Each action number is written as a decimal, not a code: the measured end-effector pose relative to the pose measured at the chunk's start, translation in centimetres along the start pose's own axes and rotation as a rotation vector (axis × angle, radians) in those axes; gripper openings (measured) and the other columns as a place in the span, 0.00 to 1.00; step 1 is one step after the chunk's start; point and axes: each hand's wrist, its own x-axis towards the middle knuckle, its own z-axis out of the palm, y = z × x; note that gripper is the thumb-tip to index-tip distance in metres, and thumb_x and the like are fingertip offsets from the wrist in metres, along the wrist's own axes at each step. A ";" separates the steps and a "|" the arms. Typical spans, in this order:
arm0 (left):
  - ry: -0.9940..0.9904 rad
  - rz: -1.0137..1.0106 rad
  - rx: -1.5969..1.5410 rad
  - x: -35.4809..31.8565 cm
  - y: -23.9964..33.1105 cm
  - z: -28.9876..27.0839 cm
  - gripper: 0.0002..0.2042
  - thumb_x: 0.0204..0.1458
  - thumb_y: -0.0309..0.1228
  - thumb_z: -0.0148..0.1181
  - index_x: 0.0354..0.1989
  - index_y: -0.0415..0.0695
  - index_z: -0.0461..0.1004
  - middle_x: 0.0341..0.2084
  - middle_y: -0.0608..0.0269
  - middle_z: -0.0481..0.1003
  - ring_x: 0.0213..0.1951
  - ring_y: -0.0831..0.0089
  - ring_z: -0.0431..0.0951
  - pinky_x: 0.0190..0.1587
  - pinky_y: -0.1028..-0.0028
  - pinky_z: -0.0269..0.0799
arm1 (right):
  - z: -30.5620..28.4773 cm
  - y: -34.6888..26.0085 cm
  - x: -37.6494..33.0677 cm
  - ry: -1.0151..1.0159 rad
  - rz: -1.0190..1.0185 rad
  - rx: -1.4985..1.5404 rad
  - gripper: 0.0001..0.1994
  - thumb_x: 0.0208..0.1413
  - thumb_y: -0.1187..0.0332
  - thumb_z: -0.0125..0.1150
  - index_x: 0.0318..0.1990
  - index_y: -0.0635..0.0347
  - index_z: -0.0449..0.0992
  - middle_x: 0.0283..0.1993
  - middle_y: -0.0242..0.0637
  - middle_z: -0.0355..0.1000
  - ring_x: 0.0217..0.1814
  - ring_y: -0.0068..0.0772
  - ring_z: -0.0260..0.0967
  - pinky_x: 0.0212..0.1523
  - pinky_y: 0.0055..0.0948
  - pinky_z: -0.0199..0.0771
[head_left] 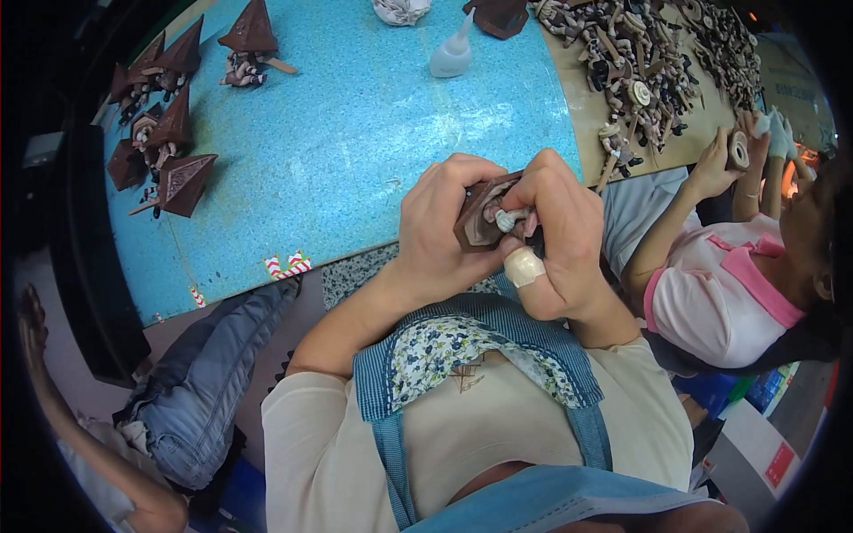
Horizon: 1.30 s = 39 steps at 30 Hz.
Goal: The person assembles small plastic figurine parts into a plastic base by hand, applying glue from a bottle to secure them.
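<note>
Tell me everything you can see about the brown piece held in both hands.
The brown piece is a small dark-brown angular shell, plastic by its look, with a recessed panel. It is held above the blue table's near edge. The left hand grips its left side; the right hand, thumb bandaged, presses a small pale figure against it.

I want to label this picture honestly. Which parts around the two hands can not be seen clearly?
All in the head view:
- Brown pointed roof-shaped piece: mostly wrapped by the left hand and right hand; its full shape is hidden.
- Small pale figure part: too small to identify.
- Pale tape on the right thumb: what it covers is hidden.
- Heap of small figures on the tan board: blurred, cut by the top edge.
</note>
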 end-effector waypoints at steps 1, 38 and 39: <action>-0.006 -0.031 -0.005 -0.1 0.0 0.0 0.26 0.31 0.29 0.73 0.41 0.43 0.67 0.31 0.59 0.73 0.31 0.62 0.75 0.33 0.68 0.70 | 0.1 0.2 0.0 0.004 -0.012 0.001 0.12 0.29 0.71 0.53 0.27 0.62 0.65 0.24 0.39 0.58 0.19 0.39 0.60 0.21 0.34 0.60; 0.122 -0.372 -1.271 3.1 0.3 -6.7 0.42 0.42 0.42 0.72 0.62 0.35 0.55 0.52 0.50 0.67 0.45 0.65 0.74 0.45 0.68 0.72 | 3.5 8.2 5.8 0.267 0.051 0.005 0.19 0.45 0.78 0.58 0.48 0.63 0.69 0.41 0.45 0.70 0.47 0.46 0.69 0.47 0.37 0.70; 0.062 -0.433 -0.926 3.8 0.3 -6.6 0.34 0.46 0.37 0.68 0.58 0.34 0.60 0.48 0.50 0.70 0.43 0.65 0.75 0.44 0.68 0.72 | 4.1 8.4 6.0 0.196 0.094 0.020 0.18 0.45 0.78 0.59 0.46 0.63 0.69 0.39 0.46 0.70 0.45 0.46 0.69 0.46 0.38 0.70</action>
